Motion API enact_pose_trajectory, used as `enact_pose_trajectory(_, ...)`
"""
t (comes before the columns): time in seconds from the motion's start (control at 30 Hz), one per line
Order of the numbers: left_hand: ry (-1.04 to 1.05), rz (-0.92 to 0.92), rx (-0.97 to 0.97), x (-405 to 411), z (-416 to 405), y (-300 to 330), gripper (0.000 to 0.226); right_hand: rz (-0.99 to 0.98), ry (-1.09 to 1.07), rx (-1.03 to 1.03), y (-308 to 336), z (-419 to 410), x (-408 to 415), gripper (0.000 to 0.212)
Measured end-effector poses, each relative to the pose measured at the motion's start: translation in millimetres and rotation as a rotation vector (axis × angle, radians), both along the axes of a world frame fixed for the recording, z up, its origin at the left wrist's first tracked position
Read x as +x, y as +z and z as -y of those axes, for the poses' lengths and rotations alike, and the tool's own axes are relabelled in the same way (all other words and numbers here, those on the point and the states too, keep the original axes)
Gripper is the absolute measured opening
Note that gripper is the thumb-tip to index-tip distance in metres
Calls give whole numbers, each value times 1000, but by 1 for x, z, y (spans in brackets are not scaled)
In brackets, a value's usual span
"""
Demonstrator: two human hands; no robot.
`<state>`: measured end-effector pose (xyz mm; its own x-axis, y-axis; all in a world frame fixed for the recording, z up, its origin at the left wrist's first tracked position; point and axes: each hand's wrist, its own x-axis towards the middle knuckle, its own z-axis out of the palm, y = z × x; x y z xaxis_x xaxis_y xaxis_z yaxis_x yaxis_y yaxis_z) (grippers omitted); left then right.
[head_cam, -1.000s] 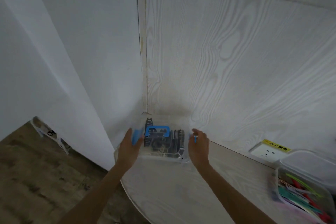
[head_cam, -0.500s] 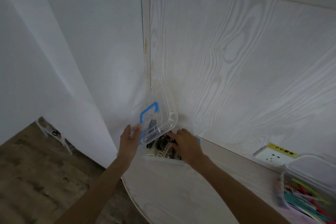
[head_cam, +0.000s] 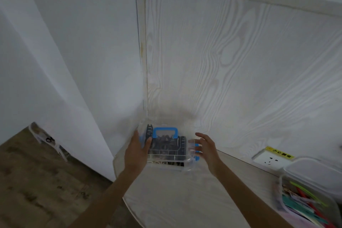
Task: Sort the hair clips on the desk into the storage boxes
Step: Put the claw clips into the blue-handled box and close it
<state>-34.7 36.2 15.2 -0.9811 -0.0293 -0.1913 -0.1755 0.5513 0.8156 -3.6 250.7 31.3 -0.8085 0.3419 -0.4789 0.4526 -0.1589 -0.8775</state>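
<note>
A clear storage box [head_cam: 167, 161] with a blue handle [head_cam: 166, 131] on its lid stands in the desk's far left corner and holds dark hair clips. My left hand [head_cam: 137, 151] grips its left side, thumb over the lid. My right hand [head_cam: 205, 147] hovers at the box's right end with fingers spread, near the blue latch [head_cam: 197, 157]; contact is unclear. A second clear box [head_cam: 311, 200] at the right edge holds several colourful clips.
The desk [head_cam: 185, 200] is pale wood with a rounded left edge over a dark wood floor [head_cam: 37, 181]. A wood-grain panel [head_cam: 240, 70] rises behind it. A wall socket [head_cam: 270, 159] with a yellow label sits near the right box.
The lid, tilted up in my left hand half a second ago, now lies flat on the box. My right hand has come out of the box to its right end.
</note>
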Motion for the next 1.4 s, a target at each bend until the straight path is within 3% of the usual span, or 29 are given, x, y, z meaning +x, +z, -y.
enact_pose_trajectory(0.1,-14,-6,-91,-2,-1,-5,69,62,88,179,-2,-1,4,29)
enact_pose_trajectory(0.23,-4,-3,-100,5,-3,19,61,64,182,778,-2,9,12,40)
enact_pose_trajectory(0.33,-45,-23,-134,8,-1,22,58,91,194,907,-3,10,14,39)
enact_pose_trajectory(0.5,-11,44,-241,2,1,17,68,142,204,879,-3,5,12,39)
enact_pose_trajectory(0.67,51,96,-189,-2,-4,18,74,227,281,759,-7,-1,5,32)
enact_pose_trajectory(0.83,60,67,-124,3,4,20,49,272,223,375,-2,-12,0,43)
enact_pose_trajectory(0.9,59,76,-106,1,9,18,46,266,211,310,-1,-13,2,43)
enact_pose_trajectory(1.13,94,158,-1,-9,17,11,47,248,143,183,-6,-9,10,35)
enact_pose_trajectory(1.33,182,248,158,-27,21,8,56,330,157,196,-4,-8,3,31)
enact_pose_trajectory(1.4,180,288,161,-32,19,8,41,383,160,195,0,-8,-1,30)
